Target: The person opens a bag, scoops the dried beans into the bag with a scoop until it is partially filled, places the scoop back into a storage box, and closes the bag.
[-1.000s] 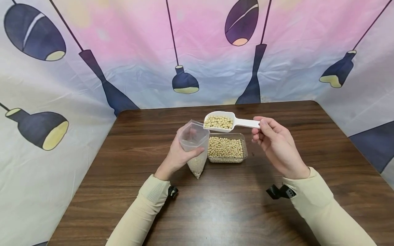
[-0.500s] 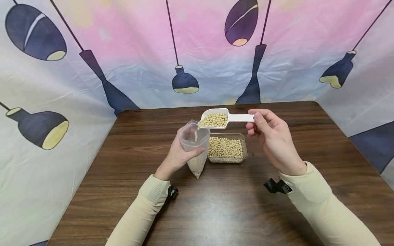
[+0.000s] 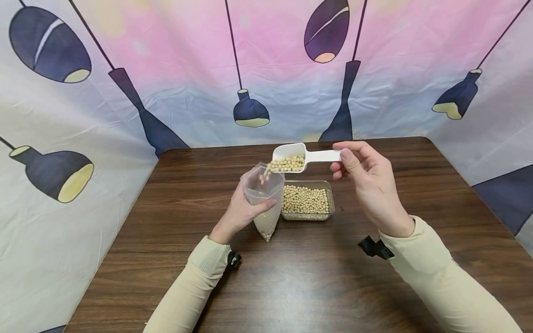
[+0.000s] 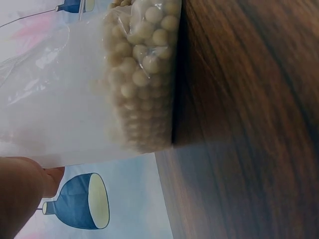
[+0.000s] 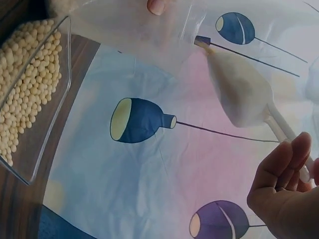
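Clear rectangular plastic tub [image 3: 316, 184] of pale yellow round beans stood on the dark brown wood-grain table [image 3: 291, 286]; taken as landmark. White plastic scoop [image 3: 308, 157] was held up in the air, above the tub's far left corner as the head view had it. Translucent plastic bag [image 3: 268, 215], beans in its bottom, stood just left of the tub; contact between the two could not be told.

Right hand [image 3: 372, 185] pinched the scoop's handle end between thumb and fingers. Left hand [image 3: 243, 208] held the bag's upper part, thumb across the near side, fingers round the far side. Falling beans [image 3: 266, 175] were passing over the scoop's lip into the bag's mouth.

Risks, my judgement: a sharper tilt could send the load out in a rush, and some beans might clear the rim. Lip sat over the right part of the bag's mouth, so a small drift back toward the tub could drop beans outside. Bag walls looked soft; a slackening left hand could let the mouth fold in.

Scoop's long axis ran left to right over the tub, mouth toward the bag and dipped, handle pointing away rightward and higher. Bag's long axis was near upright, mouth up.
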`<act>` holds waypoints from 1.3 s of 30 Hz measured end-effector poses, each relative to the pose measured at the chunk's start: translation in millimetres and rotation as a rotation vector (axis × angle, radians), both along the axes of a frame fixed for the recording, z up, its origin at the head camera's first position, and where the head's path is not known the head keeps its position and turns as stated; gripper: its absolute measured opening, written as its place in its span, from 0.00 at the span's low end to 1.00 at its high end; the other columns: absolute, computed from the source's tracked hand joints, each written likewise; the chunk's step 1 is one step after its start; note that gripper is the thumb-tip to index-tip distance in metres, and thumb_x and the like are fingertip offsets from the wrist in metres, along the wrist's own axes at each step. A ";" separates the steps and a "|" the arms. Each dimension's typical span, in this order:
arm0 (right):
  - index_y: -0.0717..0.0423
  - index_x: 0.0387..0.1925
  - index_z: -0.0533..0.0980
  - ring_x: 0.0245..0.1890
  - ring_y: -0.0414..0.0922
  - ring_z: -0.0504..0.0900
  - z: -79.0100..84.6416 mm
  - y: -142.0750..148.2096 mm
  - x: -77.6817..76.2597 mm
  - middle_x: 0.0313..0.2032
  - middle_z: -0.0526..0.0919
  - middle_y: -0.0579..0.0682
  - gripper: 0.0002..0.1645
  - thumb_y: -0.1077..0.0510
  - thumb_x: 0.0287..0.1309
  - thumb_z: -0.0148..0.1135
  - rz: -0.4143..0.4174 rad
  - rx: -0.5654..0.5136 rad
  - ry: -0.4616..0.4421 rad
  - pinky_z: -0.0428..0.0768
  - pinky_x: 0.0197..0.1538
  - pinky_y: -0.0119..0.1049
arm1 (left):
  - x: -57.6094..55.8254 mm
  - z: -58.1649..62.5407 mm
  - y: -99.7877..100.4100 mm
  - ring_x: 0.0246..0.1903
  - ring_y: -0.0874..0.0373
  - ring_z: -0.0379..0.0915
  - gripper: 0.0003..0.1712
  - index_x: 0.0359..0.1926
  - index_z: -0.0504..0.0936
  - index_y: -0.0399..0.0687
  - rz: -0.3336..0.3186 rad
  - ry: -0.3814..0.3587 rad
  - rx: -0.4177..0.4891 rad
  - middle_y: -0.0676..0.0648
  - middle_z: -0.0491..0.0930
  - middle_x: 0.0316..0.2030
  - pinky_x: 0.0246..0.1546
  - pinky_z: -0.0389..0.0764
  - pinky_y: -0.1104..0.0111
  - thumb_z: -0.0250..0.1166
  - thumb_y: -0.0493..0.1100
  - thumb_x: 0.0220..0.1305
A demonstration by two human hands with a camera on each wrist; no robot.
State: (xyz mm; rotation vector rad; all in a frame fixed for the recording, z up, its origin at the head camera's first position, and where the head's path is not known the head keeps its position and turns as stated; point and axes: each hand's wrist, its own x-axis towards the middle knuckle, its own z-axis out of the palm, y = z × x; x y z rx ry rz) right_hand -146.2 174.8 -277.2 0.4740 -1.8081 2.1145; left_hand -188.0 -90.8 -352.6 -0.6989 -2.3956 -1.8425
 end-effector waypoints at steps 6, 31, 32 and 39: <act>0.65 0.49 0.78 0.28 0.44 0.81 4.7 -1.2 2.2 0.28 0.82 0.55 0.14 0.59 0.68 0.57 -0.058 0.091 0.047 0.81 0.36 0.32 | -2.0 -1.4 1.1 0.62 0.46 0.62 0.49 0.72 0.57 0.42 -0.001 -0.014 0.009 0.38 0.60 0.67 0.59 0.68 0.51 0.72 0.33 0.52; 0.64 0.37 0.76 0.28 0.54 0.78 -38.6 10.1 -8.8 0.29 0.80 0.55 0.04 0.68 0.61 0.57 -0.431 1.279 0.440 0.74 0.30 0.48 | 0.1 -3.0 1.8 0.57 0.35 0.66 0.48 0.71 0.57 0.39 -0.011 0.028 0.043 0.29 0.70 0.56 0.55 0.70 0.52 0.72 0.29 0.52; 0.64 0.36 0.76 0.28 0.54 0.78 -43.2 10.2 -10.5 0.29 0.80 0.55 0.03 0.69 0.60 0.58 -0.411 1.301 0.438 0.74 0.30 0.47 | 0.1 -3.0 1.5 0.56 0.35 0.66 0.48 0.71 0.57 0.39 -0.011 0.028 0.042 0.29 0.70 0.56 0.55 0.70 0.51 0.72 0.29 0.52; 0.64 0.39 0.77 0.22 0.48 0.76 -56.4 20.1 -24.8 0.27 0.80 0.54 0.08 0.65 0.67 0.52 -0.302 1.189 0.155 0.74 0.27 0.44 | -0.5 -3.5 0.1 0.57 0.35 0.66 0.49 0.71 0.57 0.39 -0.006 0.033 0.033 0.29 0.70 0.56 0.55 0.70 0.52 0.72 0.29 0.52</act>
